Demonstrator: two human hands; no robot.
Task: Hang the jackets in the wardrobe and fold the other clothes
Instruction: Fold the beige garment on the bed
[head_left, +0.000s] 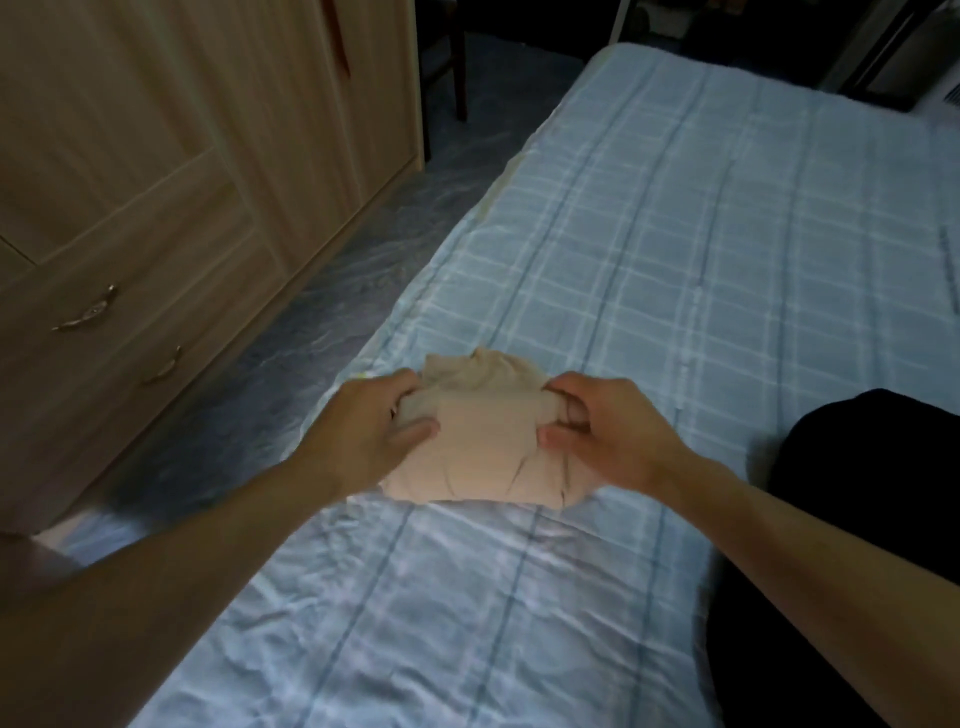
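While both hands (374, 421) (597, 426) grip it, beige garment (483, 457) lies on bed (675, 234)

Dim room; pale wooden wardrobe (182, 156) at left, metal drawer handles (85, 312); bluish marbled floor (363, 249); bed (727, 234) in blue checked sheet; dark chair legs (460, 78), possibly, far back.

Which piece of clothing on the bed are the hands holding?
The beige garment, gripped by the left hand and right hand; the black garment lies untouched nearby.

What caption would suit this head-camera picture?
Left hand and right hand grip a beige garment on a checked bed beside the wardrobe.
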